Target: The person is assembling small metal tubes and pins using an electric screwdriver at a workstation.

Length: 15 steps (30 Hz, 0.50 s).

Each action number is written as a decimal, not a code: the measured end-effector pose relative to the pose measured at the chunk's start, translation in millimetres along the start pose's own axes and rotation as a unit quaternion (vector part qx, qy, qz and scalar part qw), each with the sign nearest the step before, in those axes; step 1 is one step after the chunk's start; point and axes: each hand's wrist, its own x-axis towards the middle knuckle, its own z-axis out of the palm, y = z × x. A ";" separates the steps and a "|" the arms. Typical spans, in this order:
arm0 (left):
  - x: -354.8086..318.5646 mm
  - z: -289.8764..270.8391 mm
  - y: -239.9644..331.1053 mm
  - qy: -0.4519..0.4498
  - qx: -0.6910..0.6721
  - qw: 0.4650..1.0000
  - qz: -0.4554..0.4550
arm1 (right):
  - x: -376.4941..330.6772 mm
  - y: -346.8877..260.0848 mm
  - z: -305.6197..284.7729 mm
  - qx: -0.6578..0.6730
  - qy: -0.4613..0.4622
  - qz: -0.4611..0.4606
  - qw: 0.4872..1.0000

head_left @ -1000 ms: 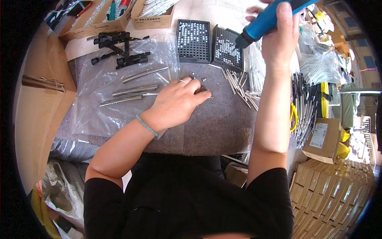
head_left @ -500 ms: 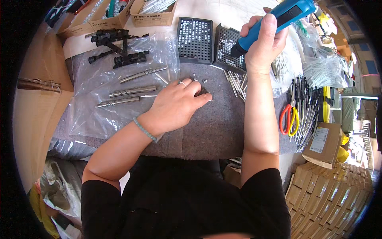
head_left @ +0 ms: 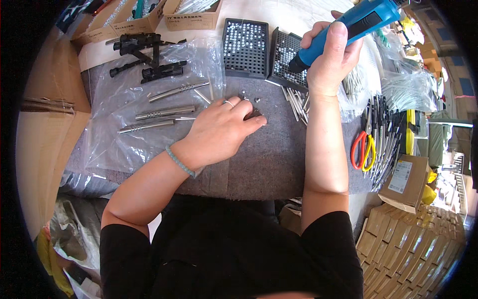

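My right hand point(head_left: 332, 57) grips a blue electric screwdriver point(head_left: 356, 22), held tilted above the right black screw tray point(head_left: 289, 57). My left hand point(head_left: 224, 130) lies palm down on the grey felt mat point(head_left: 271, 159), fingertips pressed on a small dark part that is mostly hidden. A few small screws point(head_left: 249, 97) lie just beyond its fingers. Loose thin metal pins point(head_left: 297, 105) lie between the two hands. Silver metal rods point(head_left: 167, 113) rest on a clear plastic bag point(head_left: 119, 129) to the left of the left hand.
Another black screw tray point(head_left: 245, 41) stands at the back. Black plastic clamp parts point(head_left: 147, 57) lie back left. Cardboard boxes point(head_left: 191, 9) line the rear. Orange-handled scissors point(head_left: 361, 149) and several dark tools point(head_left: 383, 134) lie right, beside a small brown box point(head_left: 406, 182) and stacked cartons point(head_left: 413, 244).
My right hand has lowered the blue screwdriver from high at the back toward the right screw tray. My left hand has stayed pressed on the mat.
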 end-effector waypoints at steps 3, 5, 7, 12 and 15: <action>-0.4 0.3 -0.1 -0.002 -0.001 1.000 -0.002 | 0.1 0.9 0.3 -0.002 -0.009 0.000 1.000; -1.4 1.0 -0.2 -0.003 -0.002 1.000 -0.002 | 0.3 1.9 0.8 0.007 -0.005 -0.004 1.000; -0.4 1.4 0.2 0.001 -0.005 1.000 0.001 | 0.8 1.3 -0.8 0.003 -0.006 -0.002 1.000; -1.7 0.7 1.7 0.007 -0.003 1.000 0.003 | 4.7 -10.6 0.8 0.031 0.009 -0.008 0.999; -2.2 1.2 1.3 0.014 -0.007 1.000 0.002 | 4.1 -36.3 6.4 0.022 0.014 0.006 1.000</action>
